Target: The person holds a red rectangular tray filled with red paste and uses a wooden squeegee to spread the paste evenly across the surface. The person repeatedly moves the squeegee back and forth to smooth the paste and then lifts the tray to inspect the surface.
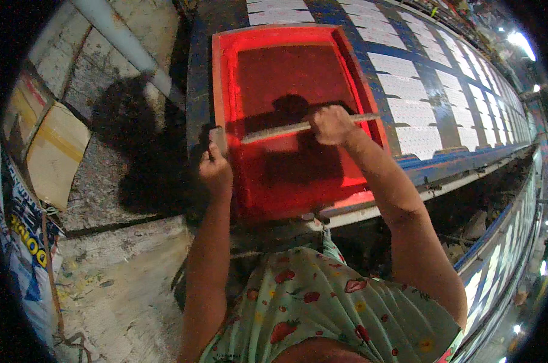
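The red printing frame (pixel 298 121) lies flat on the long blue table (pixel 431 163), directly in front of the person. The right hand (pixel 331 125) is closed around the wooden squeegee bar (pixel 286 129), which lies across the middle of the red mesh inside the frame. The left hand (pixel 214 169) is clamped on the frame's left edge. Beyond the frame, white printed sheets (pixel 407 66) lie in rows on the table. A cardboard box (pixel 50 148) stands at the far left.

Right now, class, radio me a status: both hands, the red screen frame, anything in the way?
Right hand gripping wooden squeegee bar across the mesh. Left hand clamped on red screen frame left edge. Frame flat on blue table; white printed sheets alongside, nothing obstructing.
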`<action>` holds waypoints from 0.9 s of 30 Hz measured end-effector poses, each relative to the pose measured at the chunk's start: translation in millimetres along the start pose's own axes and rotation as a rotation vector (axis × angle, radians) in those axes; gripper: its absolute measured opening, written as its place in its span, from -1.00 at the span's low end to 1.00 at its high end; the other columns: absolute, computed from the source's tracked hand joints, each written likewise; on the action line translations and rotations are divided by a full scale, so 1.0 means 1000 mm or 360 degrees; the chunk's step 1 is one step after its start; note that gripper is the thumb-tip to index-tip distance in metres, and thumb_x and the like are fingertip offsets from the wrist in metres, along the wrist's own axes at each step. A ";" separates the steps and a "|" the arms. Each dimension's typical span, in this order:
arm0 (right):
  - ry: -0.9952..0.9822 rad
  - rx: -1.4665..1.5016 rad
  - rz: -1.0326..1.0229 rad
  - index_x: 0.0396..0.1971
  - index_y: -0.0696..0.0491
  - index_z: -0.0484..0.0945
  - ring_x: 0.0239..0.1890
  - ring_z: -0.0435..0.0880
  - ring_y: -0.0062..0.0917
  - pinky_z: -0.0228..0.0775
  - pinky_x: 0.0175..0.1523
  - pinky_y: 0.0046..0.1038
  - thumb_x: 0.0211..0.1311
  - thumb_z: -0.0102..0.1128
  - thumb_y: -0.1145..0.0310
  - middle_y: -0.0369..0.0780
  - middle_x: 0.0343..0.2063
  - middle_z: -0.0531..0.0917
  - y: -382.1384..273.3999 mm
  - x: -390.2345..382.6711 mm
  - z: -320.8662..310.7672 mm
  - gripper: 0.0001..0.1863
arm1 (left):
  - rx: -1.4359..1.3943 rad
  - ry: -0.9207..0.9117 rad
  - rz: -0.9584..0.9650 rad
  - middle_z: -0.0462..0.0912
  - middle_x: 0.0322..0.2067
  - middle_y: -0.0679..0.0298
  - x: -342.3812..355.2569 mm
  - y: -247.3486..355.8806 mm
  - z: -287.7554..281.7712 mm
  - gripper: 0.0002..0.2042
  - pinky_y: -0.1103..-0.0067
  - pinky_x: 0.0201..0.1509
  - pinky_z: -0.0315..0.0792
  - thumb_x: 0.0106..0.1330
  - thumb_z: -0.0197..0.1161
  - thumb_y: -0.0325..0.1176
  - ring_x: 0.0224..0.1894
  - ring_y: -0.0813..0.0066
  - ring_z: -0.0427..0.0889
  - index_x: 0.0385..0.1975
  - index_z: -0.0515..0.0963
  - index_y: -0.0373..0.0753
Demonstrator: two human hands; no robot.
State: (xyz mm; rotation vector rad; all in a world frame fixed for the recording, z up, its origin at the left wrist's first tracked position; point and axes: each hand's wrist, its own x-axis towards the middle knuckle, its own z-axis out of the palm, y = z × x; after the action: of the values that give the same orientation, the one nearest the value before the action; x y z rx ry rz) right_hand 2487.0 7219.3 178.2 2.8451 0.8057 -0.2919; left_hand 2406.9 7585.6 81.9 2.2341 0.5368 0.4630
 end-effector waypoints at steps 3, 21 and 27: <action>-0.0032 0.0018 0.0023 -0.16 -0.01 0.83 -0.29 0.86 -0.03 0.74 -0.16 0.00 0.01 0.37 0.23 -0.03 -0.38 0.83 -0.041 -0.063 0.010 -0.64 | 0.0096 0.0104 -0.0202 0.83 -0.03 -0.29 -0.004 0.007 0.003 -0.37 0.00 0.23 0.63 0.65 0.19 0.14 0.06 -0.36 0.80 0.09 0.74 -0.47; 0.0346 0.0715 -0.0264 0.34 0.01 0.71 0.41 0.61 0.07 0.40 0.54 0.11 0.64 -0.10 -0.42 0.14 0.30 0.69 -0.098 -0.205 0.026 -0.17 | 0.0415 -0.0016 0.0032 0.88 -0.10 -0.11 -0.001 0.010 -0.008 -0.32 0.00 0.07 0.68 0.13 0.70 0.19 -0.04 -0.26 0.86 -0.04 0.77 -0.34; 0.0863 0.1140 -0.0019 0.19 0.09 0.79 0.27 0.69 0.00 0.51 0.45 -0.03 0.52 0.39 0.01 -0.01 0.19 0.77 0.002 -0.255 0.049 -0.50 | 0.0683 0.0050 -0.0370 0.70 0.32 -0.18 0.030 -0.039 0.016 -0.21 0.13 0.54 0.45 0.32 0.57 0.21 0.43 0.00 0.61 0.36 0.67 -0.31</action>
State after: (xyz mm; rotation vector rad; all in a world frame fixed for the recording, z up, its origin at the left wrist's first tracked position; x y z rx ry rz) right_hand 2267.9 7079.6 190.6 3.6720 0.9538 0.2729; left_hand 2431.6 7614.9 46.9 2.5266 0.9760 0.2808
